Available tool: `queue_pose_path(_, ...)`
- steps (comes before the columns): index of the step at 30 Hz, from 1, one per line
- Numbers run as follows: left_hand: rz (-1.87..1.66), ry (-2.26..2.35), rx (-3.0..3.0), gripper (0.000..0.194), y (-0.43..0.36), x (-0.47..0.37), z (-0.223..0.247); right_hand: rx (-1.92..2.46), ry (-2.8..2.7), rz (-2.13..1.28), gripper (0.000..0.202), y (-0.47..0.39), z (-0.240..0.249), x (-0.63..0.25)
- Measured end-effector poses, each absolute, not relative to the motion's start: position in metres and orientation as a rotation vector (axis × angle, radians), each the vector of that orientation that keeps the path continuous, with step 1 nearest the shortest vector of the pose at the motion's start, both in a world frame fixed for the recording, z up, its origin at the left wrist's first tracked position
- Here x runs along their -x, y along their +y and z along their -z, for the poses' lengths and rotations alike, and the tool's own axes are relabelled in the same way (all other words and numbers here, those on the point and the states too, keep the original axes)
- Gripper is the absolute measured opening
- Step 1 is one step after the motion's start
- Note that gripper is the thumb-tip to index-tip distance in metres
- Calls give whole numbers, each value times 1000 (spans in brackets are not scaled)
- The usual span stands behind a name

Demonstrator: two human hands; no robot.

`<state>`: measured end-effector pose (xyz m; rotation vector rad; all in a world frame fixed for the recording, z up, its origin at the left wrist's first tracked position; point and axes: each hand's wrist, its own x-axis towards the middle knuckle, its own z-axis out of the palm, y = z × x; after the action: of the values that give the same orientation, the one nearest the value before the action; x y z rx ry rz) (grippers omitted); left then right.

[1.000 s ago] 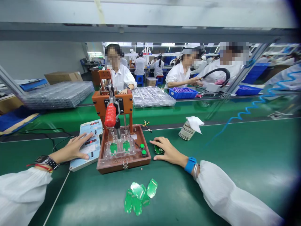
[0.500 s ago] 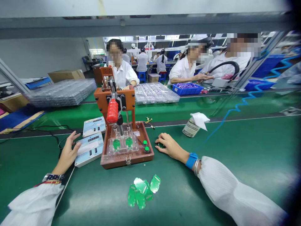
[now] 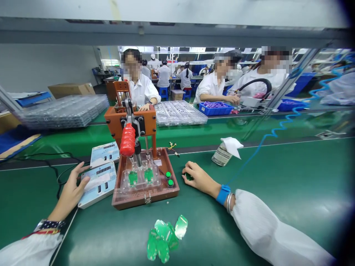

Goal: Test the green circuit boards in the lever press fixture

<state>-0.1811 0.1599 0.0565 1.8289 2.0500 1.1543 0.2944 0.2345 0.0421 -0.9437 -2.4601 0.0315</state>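
Note:
My left hand (image 3: 71, 190) is open beside the light-blue meter box (image 3: 98, 184), its fingers apart near the box's left edge. On the green bench, right of the press, my right hand (image 3: 198, 176) curls its fingers round a small green piece (image 3: 189, 177). The orange press (image 3: 130, 122) has a red handle (image 3: 128, 140) and stands on a brown base (image 3: 130, 202). Two green boards (image 3: 148, 174) lie under its clear plate. Two green buttons (image 3: 170, 183) are on the base's right side. Several loose green boards (image 3: 162, 231) lie in a pile in front.
A second meter box (image 3: 104, 153) lies behind the first. A container with white tissue (image 3: 231, 146) stands behind my right hand. Clear trays (image 3: 180, 113) and a blue bin (image 3: 216, 109) are across the bench, where people in white sit. A blue coiled hose hangs at right.
The view has shifted, so the press and boards appear slightly lower and further left. My left hand sits lower in view; my right hand remains on the bench with curled fingers.

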Motion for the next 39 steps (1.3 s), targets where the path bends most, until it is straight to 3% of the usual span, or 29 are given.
queue_pose_path(14, -1141, 2104, -1821, 70, 156, 174, -61, 835, -2500, -60, 10, 241, -45, -294)
queue_pose_path(24, -1141, 2111, -1815, 80, 159, 181, -55, 931, -2313, -101, 17, 242, -55, -299)
queue_pose_path(29, -1150, 2102, -1808, 74, 159, 181, -55, 1058, -2188, -159, 18, 239, -72, -322)
queue_pose_path(35, -1141, 2108, -1824, 78, 158, 178, -58, 1096, -2594, 55, 30, 222, -68, -321)
queue_pose_path(39, -1120, 2110, -1838, 70, 156, 173, -63, 1014, -2662, 218, 36, 223, -60, -314)
